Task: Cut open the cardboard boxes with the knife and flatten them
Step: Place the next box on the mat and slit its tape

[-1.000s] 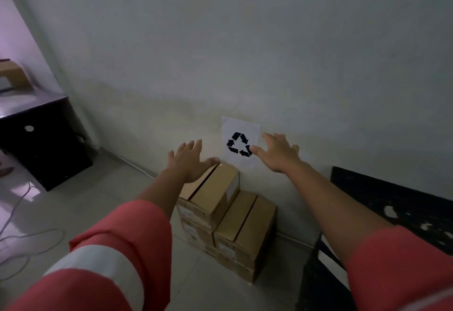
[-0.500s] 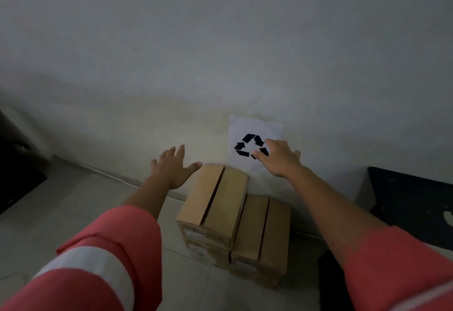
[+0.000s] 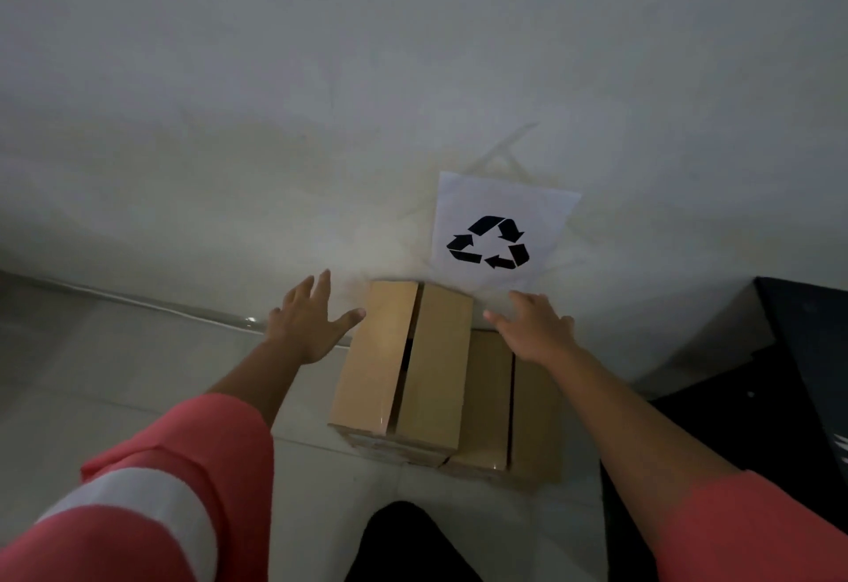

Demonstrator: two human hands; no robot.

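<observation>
Brown cardboard boxes stand on the floor against the wall. The top box of the left stack [image 3: 404, 361] has its two flaps closed with a dark gap between them. A lower box [image 3: 509, 407] sits to its right. My left hand [image 3: 309, 322] hovers spread just left of the top box, thumb near its upper left edge. My right hand [image 3: 534, 329] is spread above the lower box, beside the top box's right edge. Both hands hold nothing. No knife is in view.
A white sheet with a black recycling symbol [image 3: 498, 237] hangs on the wall above the boxes. A dark piece of furniture [image 3: 780, 389] stands at the right. Pale floor tiles [image 3: 114, 361] stretch to the left. My dark-clad knee [image 3: 404, 545] shows at the bottom.
I have moved closer and now look down on the boxes. Both hands have dropped from the height of the sign to either side of the top box.
</observation>
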